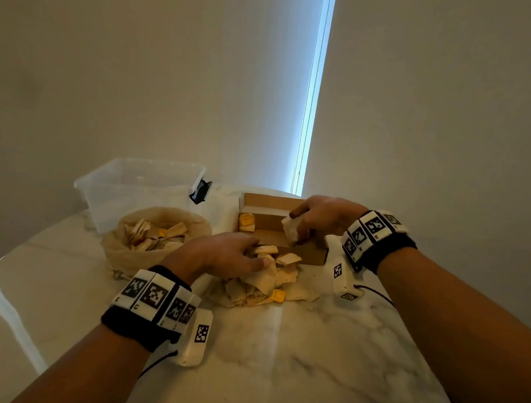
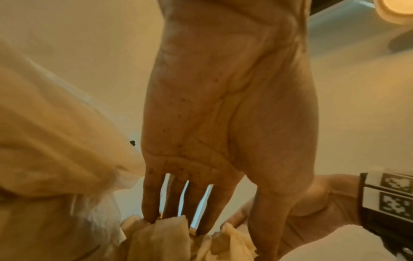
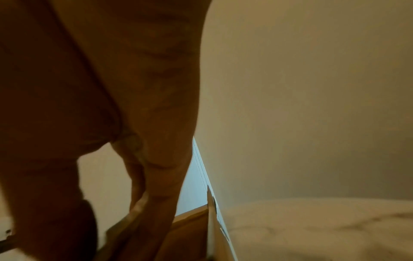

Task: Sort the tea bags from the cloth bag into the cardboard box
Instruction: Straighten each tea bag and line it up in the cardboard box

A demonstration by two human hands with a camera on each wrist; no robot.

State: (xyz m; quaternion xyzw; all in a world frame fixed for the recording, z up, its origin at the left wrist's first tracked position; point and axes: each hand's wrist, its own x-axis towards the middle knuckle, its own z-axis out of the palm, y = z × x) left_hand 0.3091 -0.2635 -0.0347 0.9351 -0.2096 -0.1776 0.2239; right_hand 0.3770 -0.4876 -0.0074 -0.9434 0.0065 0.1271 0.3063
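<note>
Our right hand point(image 1: 320, 220), pinching a small stack of tea bags point(image 1: 290, 228), hangs over the near right corner of the open cardboard box point(image 1: 265, 223) at the bench's far edge. Our left hand point(image 1: 222, 253), fingers curled, grips the loose pile point(image 1: 264, 284) heaped just before the box; the cloth bag point(image 1: 156, 234) lies leftward.

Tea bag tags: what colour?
Yellow-orange tags on beige tea bags; clearest in the head view.

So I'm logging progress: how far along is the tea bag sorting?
Early. Done: a few tea bags in the box. In hand: right hand lowers one in, left hand grips the pile. Left: that pile and the cloth bag, still full.
</note>
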